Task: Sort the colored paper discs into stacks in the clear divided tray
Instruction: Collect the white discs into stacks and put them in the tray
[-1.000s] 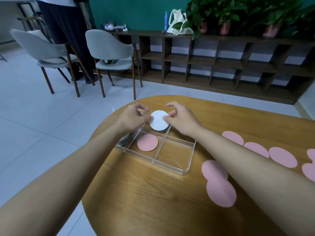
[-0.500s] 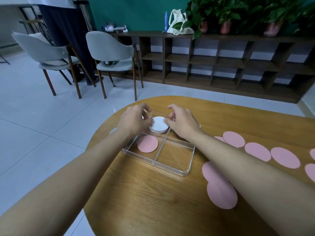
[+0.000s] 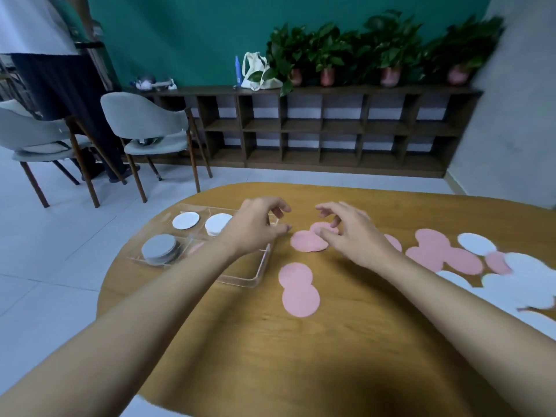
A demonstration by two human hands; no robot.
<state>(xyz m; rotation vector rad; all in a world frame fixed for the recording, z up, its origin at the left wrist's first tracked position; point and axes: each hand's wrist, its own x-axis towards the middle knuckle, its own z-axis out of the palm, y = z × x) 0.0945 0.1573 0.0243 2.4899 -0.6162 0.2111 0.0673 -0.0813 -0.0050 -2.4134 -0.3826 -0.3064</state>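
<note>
The clear divided tray (image 3: 240,279) lies on the table's left part. In it sit a grey disc stack (image 3: 159,248), a white disc (image 3: 186,221) and a white stack (image 3: 217,223); a pink disc (image 3: 196,247) shows under my forearm. My left hand (image 3: 255,225) hovers over the tray's right side, fingers loosely curled, holding nothing. My right hand (image 3: 346,233) hangs over overlapping pink discs (image 3: 307,241) just right of the tray, fingertips close to them, empty. Two more pink discs (image 3: 299,290) lie nearer me. Further pink discs (image 3: 436,248) and white discs (image 3: 526,278) spread to the right.
The round wooden table (image 3: 301,356) ends close behind the tray. Two grey chairs (image 3: 150,127) and a standing person (image 3: 45,55) are at the far left. A low dark shelf (image 3: 331,130) with potted plants runs along the green wall.
Both hands let go of the white stack, which now sits in the tray's far compartment, and moved right toward the loose pink discs. The camera swung right, showing more discs.
</note>
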